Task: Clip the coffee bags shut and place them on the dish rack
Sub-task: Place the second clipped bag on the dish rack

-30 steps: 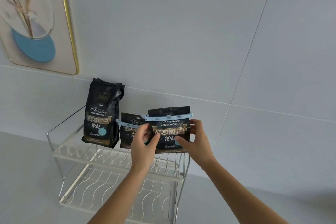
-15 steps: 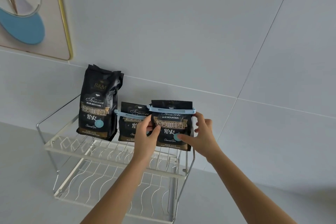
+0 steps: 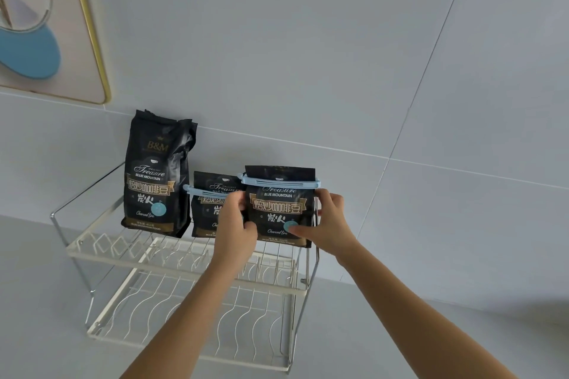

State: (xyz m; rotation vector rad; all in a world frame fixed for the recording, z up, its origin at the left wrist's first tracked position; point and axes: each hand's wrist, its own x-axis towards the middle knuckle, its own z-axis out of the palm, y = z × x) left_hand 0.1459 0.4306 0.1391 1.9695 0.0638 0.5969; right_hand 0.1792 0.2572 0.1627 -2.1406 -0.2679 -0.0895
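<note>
Three black coffee bags stand on the upper tier of a wire dish rack (image 3: pixel 101 251). The tall bag (image 3: pixel 155 174) at the left has a crumpled top and no clip. The middle bag (image 3: pixel 209 206) carries a light blue clip (image 3: pixel 200 191). The right bag (image 3: pixel 278 209) has a light blue clip (image 3: pixel 281 183) across its folded top. My left hand (image 3: pixel 235 224) grips that bag's left edge and my right hand (image 3: pixel 323 221) grips its right edge, thumb on its front. My left hand hides part of the middle bag.
The two-tier rack stands on a grey counter against a grey tiled wall. Its lower tier (image 3: pixel 191 317) holds nothing. A gold-framed picture (image 3: pixel 46 24) hangs on the wall at the upper left.
Both hands have carried the clipped right bag a little farther back and down onto the rack's upper tier, beside the middle bag. The other two bags have not moved.
</note>
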